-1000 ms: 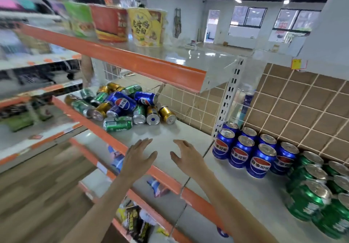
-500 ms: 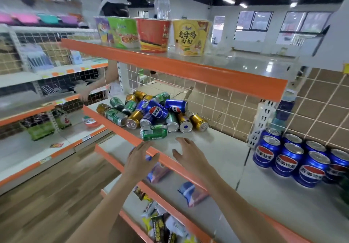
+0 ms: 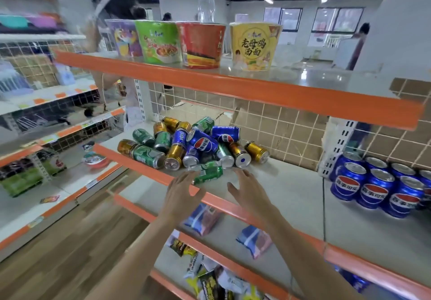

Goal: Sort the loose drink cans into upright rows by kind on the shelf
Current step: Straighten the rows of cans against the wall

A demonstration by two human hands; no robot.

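Head view:
Can pile: green, gold & blue cans lying mixed on the shelf.
Green can: on its side, front of pile.
L hand: just by green can, fingers apart, holds nothing.
R hand: right of green can, fingers apart.
Blue cans: upright rows, far right of pile.
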